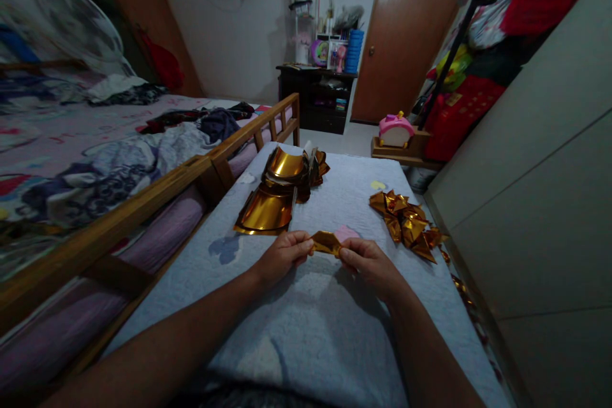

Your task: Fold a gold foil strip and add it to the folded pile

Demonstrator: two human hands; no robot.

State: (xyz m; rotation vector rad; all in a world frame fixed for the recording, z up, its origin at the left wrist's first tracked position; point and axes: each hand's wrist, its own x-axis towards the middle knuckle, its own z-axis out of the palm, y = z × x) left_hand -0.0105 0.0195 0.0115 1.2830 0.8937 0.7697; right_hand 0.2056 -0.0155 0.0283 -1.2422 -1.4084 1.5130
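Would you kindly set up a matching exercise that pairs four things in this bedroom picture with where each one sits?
Things:
1. small gold foil piece
2. stack of gold foil sheets
3. pile of folded gold pieces
4. pink toy

Places:
A. on the blanket, right of the hands
B. on a wooden stand by the door
C. pinched between left hand and right hand
D. on the blanket, near the bed rail

Pairs: 1-C, 2-D, 3-A, 4-B

The fingers of both hands cover the ends of the gold foil piece [326, 243]; a pink patch [346, 231] lies half-hidden behind it; shelf items [329, 51] are too small to identify.
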